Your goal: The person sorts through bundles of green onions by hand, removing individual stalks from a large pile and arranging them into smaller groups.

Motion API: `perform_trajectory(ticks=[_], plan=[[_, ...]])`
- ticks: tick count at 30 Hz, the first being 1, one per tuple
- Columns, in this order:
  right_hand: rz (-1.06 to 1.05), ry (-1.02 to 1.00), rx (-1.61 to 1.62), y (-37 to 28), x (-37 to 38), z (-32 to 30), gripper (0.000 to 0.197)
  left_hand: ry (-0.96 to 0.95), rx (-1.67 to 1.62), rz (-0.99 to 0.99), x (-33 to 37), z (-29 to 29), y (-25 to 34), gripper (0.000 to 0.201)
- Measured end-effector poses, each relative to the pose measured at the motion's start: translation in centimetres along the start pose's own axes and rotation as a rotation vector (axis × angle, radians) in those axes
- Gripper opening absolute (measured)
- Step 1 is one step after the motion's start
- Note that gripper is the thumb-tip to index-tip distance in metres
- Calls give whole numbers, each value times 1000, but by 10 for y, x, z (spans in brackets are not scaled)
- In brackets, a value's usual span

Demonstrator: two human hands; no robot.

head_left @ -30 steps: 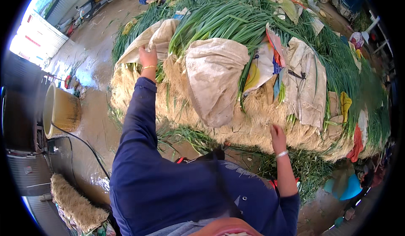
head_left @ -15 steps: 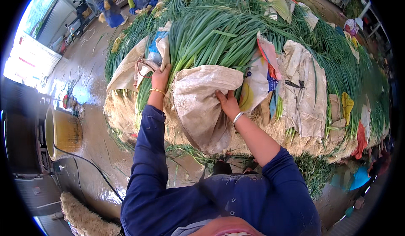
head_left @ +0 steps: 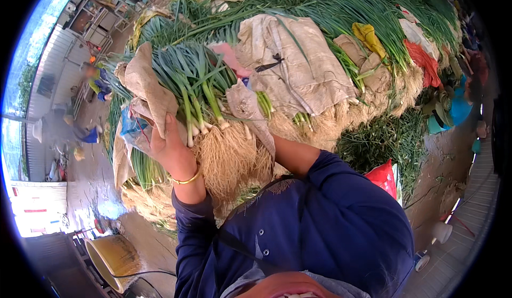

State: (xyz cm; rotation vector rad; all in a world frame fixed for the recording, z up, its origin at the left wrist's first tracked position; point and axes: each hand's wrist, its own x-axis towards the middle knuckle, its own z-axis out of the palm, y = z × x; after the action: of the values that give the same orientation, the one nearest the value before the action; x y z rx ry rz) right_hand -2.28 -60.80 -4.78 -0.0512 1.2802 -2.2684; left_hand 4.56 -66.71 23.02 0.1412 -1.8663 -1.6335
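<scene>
A bundle of green onions (head_left: pixel 200 85) lies before me, its white stem ends and long pale roots (head_left: pixel 224 159) toward my body. To its left, my left hand (head_left: pixel 173 146) is closed on the edge of a beige woven sack (head_left: pixel 149 85), thumb on the cloth. A blue and clear plastic piece (head_left: pixel 133 127) is beside those fingers. On the bundle's right hangs another beige sack flap (head_left: pixel 248 103). Behind that flap my right hand is hidden; only the forearm (head_left: pixel 296 154) shows, so its fingers cannot be seen.
More green onions (head_left: pixel 341 5) are heaped beyond, partly covered by a large beige sack (head_left: pixel 293 58), a yellow cloth (head_left: pixel 369 39) and a red one (head_left: pixel 423 61). Loose leaves (head_left: pixel 381 138) lie on the floor at right. A yellow tub (head_left: pixel 114 258) stands lower left. Two people are at far left.
The view has swung, so the heap appears further left. The sack that covered the bundle's stem ends is drawn apart, showing stems and roots. My right hand has gone behind the sack flap.
</scene>
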Motion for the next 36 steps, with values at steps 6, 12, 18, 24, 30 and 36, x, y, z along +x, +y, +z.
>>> perform_trajectory(ticks=[6, 12, 18, 24, 30, 36], plan=[[92, -37, 258, -25, -79, -114, 54, -247, -121, 123, -61, 175, 59, 12], [-3, 141, 415, -90, -152, -261, 56, -719, -196, 202, -123, 368, 72, 12], [-209, 380, 432, -196, -209, -386, 58, -693, -280, 436, -124, 468, 91, 33], [-325, 495, 416, -242, -227, -401, 60, -446, 210, 661, 45, 382, 91, 37], [-503, 473, 225, -325, -216, -380, 61, -45, 151, 252, 109, 194, 109, 43], [-508, 484, -140, -402, -148, -357, 63, -33, 915, 28, 118, -10, -39, 77]])
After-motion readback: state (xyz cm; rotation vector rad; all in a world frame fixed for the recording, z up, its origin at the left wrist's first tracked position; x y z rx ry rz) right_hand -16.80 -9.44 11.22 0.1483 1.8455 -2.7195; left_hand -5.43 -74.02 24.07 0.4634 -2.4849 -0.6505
